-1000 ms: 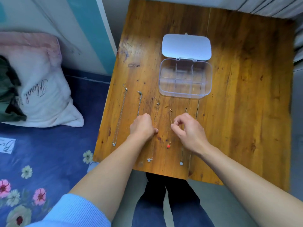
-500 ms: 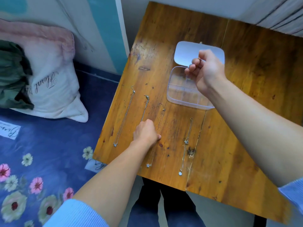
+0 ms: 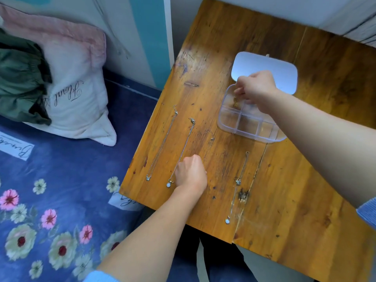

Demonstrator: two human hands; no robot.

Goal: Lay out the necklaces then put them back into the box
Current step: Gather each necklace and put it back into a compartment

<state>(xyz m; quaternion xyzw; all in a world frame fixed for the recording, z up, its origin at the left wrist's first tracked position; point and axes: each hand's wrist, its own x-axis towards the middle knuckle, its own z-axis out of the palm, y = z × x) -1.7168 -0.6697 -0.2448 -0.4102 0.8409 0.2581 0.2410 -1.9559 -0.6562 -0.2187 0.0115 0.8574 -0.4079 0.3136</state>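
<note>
right hand [image 3: 256, 89] lowers gold necklace [image 3: 235, 102] into clear box [image 3: 240, 127].

Soft, even daylight fills the view. A pale glare streaks the desk [image 3: 205, 64] toward 12 o'clock, and the box lid [image 3: 284, 68] shines washed-out white. Shadows are faint. Wide-angle distortion bends the edges; the bedspread [image 3: 50, 220] at 8 o'clock looks slightly soft.
</note>
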